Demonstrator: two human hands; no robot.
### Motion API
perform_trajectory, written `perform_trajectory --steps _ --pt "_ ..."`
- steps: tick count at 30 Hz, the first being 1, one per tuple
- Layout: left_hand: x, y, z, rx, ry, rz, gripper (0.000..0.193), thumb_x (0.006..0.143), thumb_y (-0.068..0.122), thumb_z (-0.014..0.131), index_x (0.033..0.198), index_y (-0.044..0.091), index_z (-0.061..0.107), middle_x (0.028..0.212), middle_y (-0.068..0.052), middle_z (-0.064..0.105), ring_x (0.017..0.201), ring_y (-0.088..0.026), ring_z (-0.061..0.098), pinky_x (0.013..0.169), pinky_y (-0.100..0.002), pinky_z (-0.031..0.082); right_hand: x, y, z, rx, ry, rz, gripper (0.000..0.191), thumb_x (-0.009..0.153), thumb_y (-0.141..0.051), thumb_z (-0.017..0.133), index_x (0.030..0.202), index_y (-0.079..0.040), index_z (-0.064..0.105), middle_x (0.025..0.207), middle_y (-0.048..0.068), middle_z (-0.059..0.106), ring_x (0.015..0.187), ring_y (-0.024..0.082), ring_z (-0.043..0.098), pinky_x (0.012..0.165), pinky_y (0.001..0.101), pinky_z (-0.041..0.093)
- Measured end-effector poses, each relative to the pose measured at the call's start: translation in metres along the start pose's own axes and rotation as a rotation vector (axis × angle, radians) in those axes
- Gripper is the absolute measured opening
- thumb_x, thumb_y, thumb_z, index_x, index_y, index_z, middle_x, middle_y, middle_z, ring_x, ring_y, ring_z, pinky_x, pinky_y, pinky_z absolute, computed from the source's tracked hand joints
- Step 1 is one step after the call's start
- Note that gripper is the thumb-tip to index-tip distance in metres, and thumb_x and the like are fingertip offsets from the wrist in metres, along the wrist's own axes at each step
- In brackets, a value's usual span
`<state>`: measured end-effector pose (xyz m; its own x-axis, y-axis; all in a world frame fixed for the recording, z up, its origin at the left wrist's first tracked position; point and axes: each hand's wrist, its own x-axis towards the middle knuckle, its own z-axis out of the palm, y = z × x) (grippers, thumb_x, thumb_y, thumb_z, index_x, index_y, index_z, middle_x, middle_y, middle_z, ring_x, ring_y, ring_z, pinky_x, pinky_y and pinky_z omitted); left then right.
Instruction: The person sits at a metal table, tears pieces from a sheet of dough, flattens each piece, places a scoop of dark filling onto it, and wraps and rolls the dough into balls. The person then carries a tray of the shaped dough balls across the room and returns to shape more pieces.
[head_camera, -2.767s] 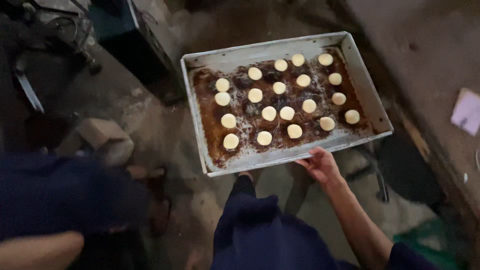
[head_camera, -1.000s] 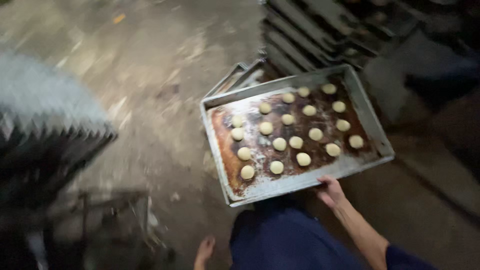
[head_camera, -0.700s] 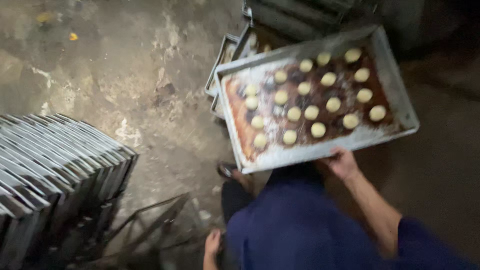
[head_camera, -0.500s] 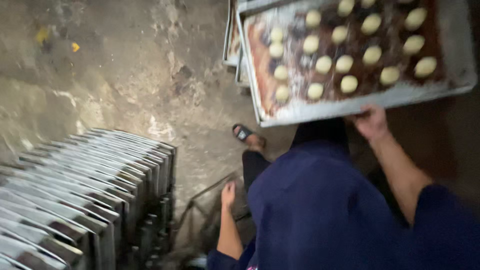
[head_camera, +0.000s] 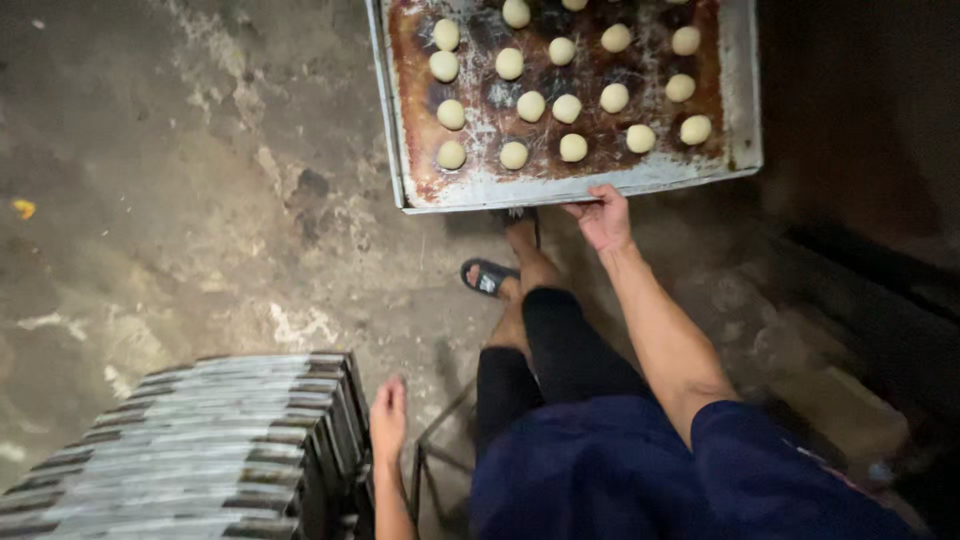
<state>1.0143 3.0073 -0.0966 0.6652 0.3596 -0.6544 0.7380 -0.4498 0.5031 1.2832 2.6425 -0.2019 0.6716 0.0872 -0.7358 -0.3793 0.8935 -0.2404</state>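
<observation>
a metal baking tray (head_camera: 742, 90) of pale dough balls (head_camera: 531, 105) is gripped at its near edge by the right hand (head_camera: 603, 215), at twelve o'clock. the left hand (head_camera: 388, 420) hangs open and empty beside stacked trays (head_camera: 200, 440) at seven o'clock. the tray is not yet set down.

Metal baking tray (head_camera: 740, 90): rectangular, grey, rim worn, bed stained dark brown w/ white floury patches. Sits at approx 12 o'clock of view, top edge cut off by frame, held level above the floor, slightly skewed clockwise. Right hand (head_camera: 603, 215) grips its near rim at approx 6 o'clock of the tray, thumb on top, fingers under.

Dough balls (head_camera: 531, 106): pale cream, round, smooth, similar size, spaced apart in rough rows across the tray bed, none touching. Near-left row runs toward 7 o'clock corner.
</observation>
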Motion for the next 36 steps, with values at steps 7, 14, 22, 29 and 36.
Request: perform_trajectory --steps 7,14,22,29,36 --pt "0.0 -0.065 0.051 -0.083 -0.214 -0.262 0.032 0.101 0.026 0.059 0.125 0.007 0.068 0.119 -0.015 0.077 0.112 -0.024 0.073 0.098 -0.036 0.053 0.142 0.051 -0.009 0.014 0.134 0.128 0.022 0.085 0.002 0.054 0.107 0.005 0.058 0.118 0.023 0.067 0.121 0.042 0.063 0.104 0.0621 0.052" --pt "0.012 -0.066 0.058 -0.048 -0.27 -0.316 0.033 0.099 0.026 0.061 0.126 0.008 0.068 0.122 -0.016 0.074 0.118 -0.026 0.07 0.1 -0.037 0.052 0.198 0.06 0.004 0.011 0.309 0.2 0.041 0.081 0.013 0.049 0.122 0.008 0.053 0.128 0.027 0.063 0.127 0.047 0.06 0.107 0.0618 0.047" --pt "0.09 -0.008 0.038 -0.152 -0.11 -0.264 0.035 0.102 0.028 0.056 0.129 0.01 0.067 0.118 -0.011 0.077 0.107 -0.019 0.072 0.091 -0.033 0.055 0.208 0.042 0.03 0.056 0.361 0.136 0.036 0.085 0.006 0.049 0.122 0.008 0.047 0.13 0.029 0.061 0.125 0.052 0.061 0.1 0.0672 0.049" --pt "0.115 0.022 0.012 -0.116 -0.124 -0.26 0.036 0.102 0.029 0.057 0.131 0.011 0.068 0.116 -0.011 0.078 0.103 -0.021 0.072 0.091 -0.032 0.055 0.208 0.036 0.051 -0.054 0.533 0.036 0.033 0.086 0.002 0.053 0.118 -0.003 0.052 0.119 0.02 0.063 0.112 0.044 0.067 0.094 0.0651 0.058" --pt "0.095 0.018 0.012 -0.004 -0.198 -0.285 0.037 0.102 0.029 0.056 0.131 0.009 0.067 0.119 -0.014 0.076 0.113 -0.023 0.072 0.099 -0.035 0.052 0.215 0.029 0.057 -0.031 0.341 0.113 0.037 0.094 -0.006 0.057 0.129 -0.002 0.049 0.129 0.02 0.061 0.121 0.043 0.063 0.102 0.0656 0.053"
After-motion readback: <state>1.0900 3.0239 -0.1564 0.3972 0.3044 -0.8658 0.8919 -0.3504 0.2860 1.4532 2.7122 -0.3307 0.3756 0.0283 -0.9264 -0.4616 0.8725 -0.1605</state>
